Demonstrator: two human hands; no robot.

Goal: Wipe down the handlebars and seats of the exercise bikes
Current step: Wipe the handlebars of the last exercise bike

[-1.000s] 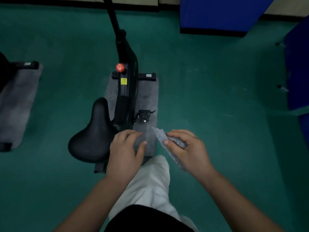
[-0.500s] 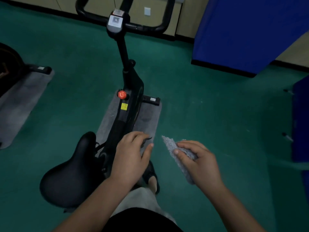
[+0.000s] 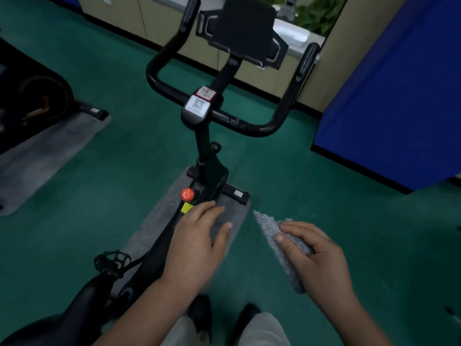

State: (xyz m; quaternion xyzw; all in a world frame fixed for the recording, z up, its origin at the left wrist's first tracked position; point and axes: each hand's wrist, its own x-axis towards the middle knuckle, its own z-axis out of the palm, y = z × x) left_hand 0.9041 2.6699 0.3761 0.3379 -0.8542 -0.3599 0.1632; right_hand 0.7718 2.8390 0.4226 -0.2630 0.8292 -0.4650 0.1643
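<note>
While handlebars point(image 3: 224, 116) curve ahead, right hand point(image 3: 316, 258) pinches seemingly nubbly cloth point(image 3: 272, 233).

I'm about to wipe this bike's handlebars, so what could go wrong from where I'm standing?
The right hand grips the grey cloth only along one edge, so the loose end could catch on the phone holder above the handlebars. Stepping closer, a foot might strike the pedal or trip on the grey mat's edge.
</note>
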